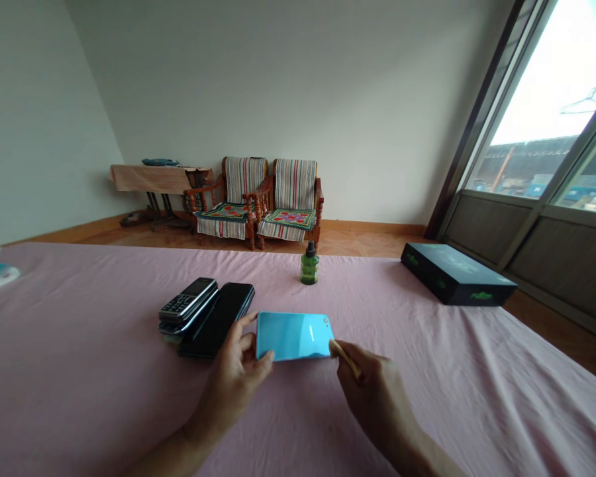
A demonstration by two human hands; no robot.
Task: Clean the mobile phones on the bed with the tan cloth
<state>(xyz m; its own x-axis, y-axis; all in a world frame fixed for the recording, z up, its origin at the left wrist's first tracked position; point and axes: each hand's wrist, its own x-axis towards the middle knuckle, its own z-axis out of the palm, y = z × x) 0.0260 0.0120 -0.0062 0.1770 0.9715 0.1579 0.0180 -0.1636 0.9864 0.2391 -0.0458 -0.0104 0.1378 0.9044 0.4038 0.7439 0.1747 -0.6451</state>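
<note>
My left hand (pixel 237 361) grips the left end of a light-blue smartphone (pixel 293 336), thumb at its lower edge and fingers at the top left corner. The phone lies lengthwise with its shiny back and camera towards me. In my right hand (pixel 372 384) is a small tan, stick-like thing (pixel 347 359), pinched between thumb and fingers. Its wider end touches or nearly touches the phone's lower right corner; its exact kind is not clear.
Left of the phone, a keypad phone (pixel 189 299) tops a small pile beside a dark smartphone (pixel 221 319). A green bottle (pixel 308 266) with a black cap stands behind. A black box (pixel 457 273) sits right on the pink cloth (pixel 104 397). Two wooden chairs (pixel 291 189) are beyond.
</note>
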